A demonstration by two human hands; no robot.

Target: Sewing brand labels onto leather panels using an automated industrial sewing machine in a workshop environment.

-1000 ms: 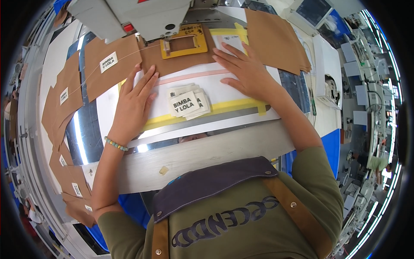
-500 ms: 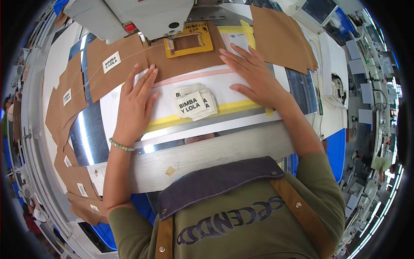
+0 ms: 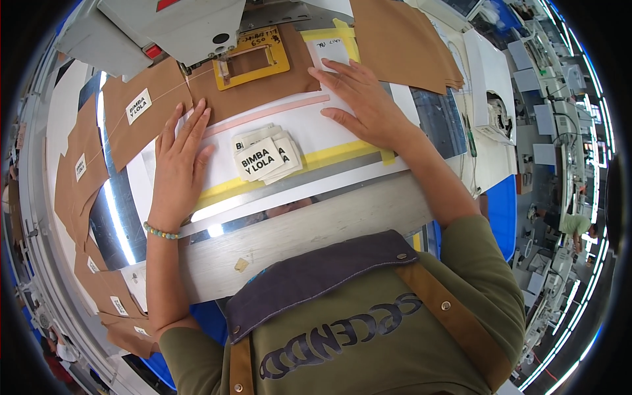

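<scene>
My left hand [image 3: 179,161] rests with its fingers extended at the near edge of the brown fabric panels, its palm over the white board [image 3: 217,158]. A bead bracelet circles that wrist. My right hand [image 3: 361,105] lies spread near the right end of the brown panel [image 3: 293,72], its fingertips by a small white card [image 3: 331,51] framed in yellow tape. Between my hands sits a pile of white labels [image 3: 266,155] with dark lettering. A yellow clamp frame [image 3: 281,60] presses on the panel beneath the sewing machine head [image 3: 171,29].
A chain of brown panels [image 3: 82,168] with labels, joined by thread, trails off the left side. More brown panels [image 3: 408,46] are stacked at the far right. Near the right edge are a white box [image 3: 494,85], a green-handled tool [image 3: 471,138] and a blue bin [image 3: 501,210].
The whole view has shifted and tilted slightly, so the worktop appears further left. Both hands keep nearly the same places on the work, fingers still extended.
</scene>
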